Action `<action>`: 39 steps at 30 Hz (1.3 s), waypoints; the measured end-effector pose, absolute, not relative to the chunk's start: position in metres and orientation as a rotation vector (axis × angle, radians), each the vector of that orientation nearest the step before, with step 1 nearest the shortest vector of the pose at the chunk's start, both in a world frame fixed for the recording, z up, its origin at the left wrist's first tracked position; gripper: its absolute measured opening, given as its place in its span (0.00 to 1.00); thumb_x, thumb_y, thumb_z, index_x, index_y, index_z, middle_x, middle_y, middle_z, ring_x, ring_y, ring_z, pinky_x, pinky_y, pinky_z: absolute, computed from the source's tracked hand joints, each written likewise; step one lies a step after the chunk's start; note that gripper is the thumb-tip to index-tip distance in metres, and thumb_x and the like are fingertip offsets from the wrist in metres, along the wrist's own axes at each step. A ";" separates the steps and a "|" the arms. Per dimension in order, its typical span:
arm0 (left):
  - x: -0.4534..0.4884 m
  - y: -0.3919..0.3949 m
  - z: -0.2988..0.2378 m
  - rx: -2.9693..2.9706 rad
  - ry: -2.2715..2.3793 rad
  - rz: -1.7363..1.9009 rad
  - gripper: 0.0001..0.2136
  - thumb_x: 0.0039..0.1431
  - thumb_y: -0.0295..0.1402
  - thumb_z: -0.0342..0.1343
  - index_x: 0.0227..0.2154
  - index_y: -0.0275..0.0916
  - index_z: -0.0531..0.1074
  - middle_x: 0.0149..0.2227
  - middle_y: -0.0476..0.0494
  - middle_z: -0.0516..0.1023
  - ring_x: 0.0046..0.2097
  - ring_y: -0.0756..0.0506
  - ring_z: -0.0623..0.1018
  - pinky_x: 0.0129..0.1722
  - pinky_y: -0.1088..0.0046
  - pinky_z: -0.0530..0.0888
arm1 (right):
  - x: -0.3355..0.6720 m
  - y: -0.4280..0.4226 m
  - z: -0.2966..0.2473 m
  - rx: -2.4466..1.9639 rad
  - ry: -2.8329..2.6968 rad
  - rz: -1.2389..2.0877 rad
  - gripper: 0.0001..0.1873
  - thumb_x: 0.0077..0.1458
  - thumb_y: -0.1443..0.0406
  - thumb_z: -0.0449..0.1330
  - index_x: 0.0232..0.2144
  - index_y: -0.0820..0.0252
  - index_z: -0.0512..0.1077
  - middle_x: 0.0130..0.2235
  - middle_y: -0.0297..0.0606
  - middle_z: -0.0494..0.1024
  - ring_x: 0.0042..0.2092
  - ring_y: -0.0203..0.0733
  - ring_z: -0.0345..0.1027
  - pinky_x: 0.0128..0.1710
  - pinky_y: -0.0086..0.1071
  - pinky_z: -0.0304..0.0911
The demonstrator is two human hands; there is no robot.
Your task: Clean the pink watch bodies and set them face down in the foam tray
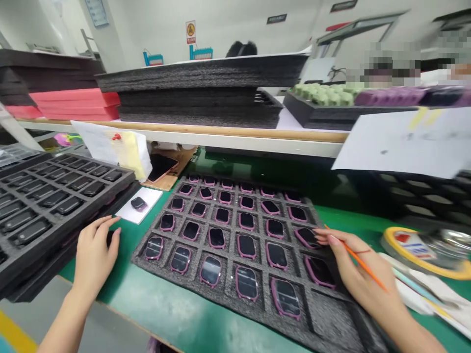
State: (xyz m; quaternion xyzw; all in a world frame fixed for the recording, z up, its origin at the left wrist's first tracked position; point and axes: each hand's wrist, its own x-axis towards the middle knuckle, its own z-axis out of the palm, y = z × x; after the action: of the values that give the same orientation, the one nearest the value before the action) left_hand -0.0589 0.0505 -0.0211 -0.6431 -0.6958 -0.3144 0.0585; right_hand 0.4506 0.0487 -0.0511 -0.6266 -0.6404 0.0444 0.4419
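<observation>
My right hand grips a thin orange stick, its kind unclear. The fingertips of that hand reach the edge of a purple-framed watch case with a dark screen at the right of a dark grey foam tray. Similar watch cases, such as this one, lie in most of the tray's pockets; a front-right pocket holds none. Over the green table edge, my left hand is open, fingers curved and apart. Just beyond it, a small black piece with a purple edge rests on a white pad.
At left, a stacked foam tray holds rows of black watch-like pieces. Yellow tape lies at right. A shelf edge crosses above, bearing black foam stacks. A phone sits behind the pad; a paper sheet hangs at right.
</observation>
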 end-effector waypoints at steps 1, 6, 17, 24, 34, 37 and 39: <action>-0.044 0.050 -0.017 -2.007 -2.040 -0.969 0.17 0.66 0.42 0.50 0.49 0.38 0.73 0.54 0.32 0.74 0.59 0.32 0.70 0.62 0.48 0.63 | 0.451 0.048 -0.052 -1.575 -1.582 0.119 0.21 0.65 0.49 0.49 0.40 0.53 0.75 0.35 0.42 0.83 0.40 0.53 0.79 0.45 0.49 0.71; 0.064 0.038 0.007 -2.881 -1.517 -1.006 0.10 0.69 0.34 0.52 0.50 0.46 0.73 0.54 0.44 0.75 0.56 0.43 0.73 0.59 0.62 0.69 | 0.451 0.046 -0.055 -1.606 -1.580 0.177 0.21 0.67 0.50 0.48 0.44 0.56 0.75 0.36 0.41 0.84 0.42 0.48 0.80 0.47 0.42 0.72; 0.202 0.050 -0.001 -3.483 -0.799 -0.244 0.21 0.60 0.47 0.62 0.49 0.38 0.77 0.44 0.35 0.71 0.46 0.35 0.73 0.46 0.53 0.75 | 0.472 0.037 -0.034 -1.676 -1.714 0.184 0.24 0.68 0.53 0.49 0.24 0.56 0.72 0.25 0.37 0.79 0.31 0.44 0.76 0.37 0.36 0.66; 0.178 0.046 -0.010 -3.617 -0.888 -0.565 0.16 0.63 0.36 0.61 0.50 0.40 0.68 0.50 0.42 0.76 0.51 0.41 0.73 0.54 0.59 0.71 | 0.466 0.027 -0.022 -1.652 -1.952 0.268 0.11 0.62 0.57 0.57 0.35 0.57 0.75 0.31 0.40 0.80 0.35 0.48 0.73 0.39 0.39 0.67; 0.178 0.052 -0.015 -3.713 -1.029 -0.646 0.11 0.67 0.31 0.56 0.51 0.45 0.70 0.46 0.48 0.79 0.49 0.47 0.76 0.52 0.68 0.71 | 0.466 0.021 -0.014 -1.671 -1.928 0.509 0.12 0.53 0.56 0.66 0.36 0.56 0.73 0.34 0.37 0.79 0.34 0.44 0.74 0.34 0.34 0.66; 0.178 0.052 -0.013 -3.748 -1.028 -0.642 0.11 0.67 0.28 0.54 0.51 0.45 0.70 0.47 0.48 0.79 0.50 0.47 0.75 0.52 0.68 0.71 | 0.460 0.019 -0.010 -1.659 -1.878 0.564 0.12 0.53 0.57 0.66 0.34 0.56 0.68 0.27 0.30 0.74 0.26 0.38 0.68 0.27 0.30 0.61; 0.178 0.052 -0.012 -3.757 -1.021 -0.631 0.12 0.67 0.25 0.52 0.50 0.44 0.70 0.46 0.47 0.79 0.49 0.47 0.75 0.52 0.67 0.71 | 0.453 0.017 -0.011 -1.633 -1.846 0.582 0.12 0.54 0.59 0.64 0.32 0.55 0.64 0.25 0.28 0.71 0.24 0.36 0.65 0.25 0.28 0.60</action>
State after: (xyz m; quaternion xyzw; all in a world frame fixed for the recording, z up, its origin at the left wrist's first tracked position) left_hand 0.1782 0.0518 -0.0121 -0.8768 -0.2383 -0.1474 -0.3907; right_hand 0.4525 0.0172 -0.0112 -0.6153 -0.6953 0.2191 0.3000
